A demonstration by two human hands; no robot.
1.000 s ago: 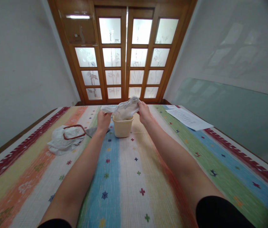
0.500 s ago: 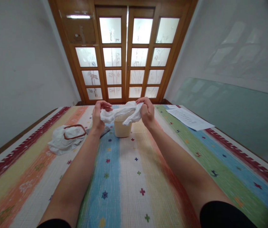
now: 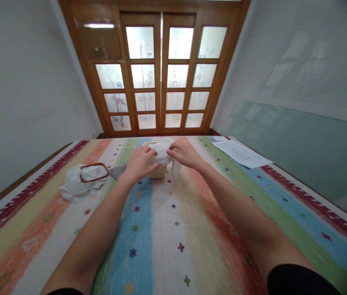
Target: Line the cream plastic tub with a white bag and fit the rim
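A white, thin crumpled bag or cloth (image 3: 160,153) lies over the top of a cream-coloured container (image 3: 157,173) near the far end of the table. My left hand (image 3: 141,163) is at the container's left side, its fingers and thumb around the near edge of the white material. On the right, my right hand (image 3: 183,153) pinches the material between thumb and fingers. A loose strip of it hangs down the container's right side. The inside of the container is hidden.
A white crumpled bag (image 3: 78,188) with a reddish-brown ring-shaped frame (image 3: 95,180) lies at the left, beside a grey cloth (image 3: 117,170). Printed paper (image 3: 243,153) lies at the far right of the striped tablecloth (image 3: 164,246).
Both hands have lowered the white material onto the container, and it is bunched closer together. My left hand has moved right and down, and my right hand slightly left.
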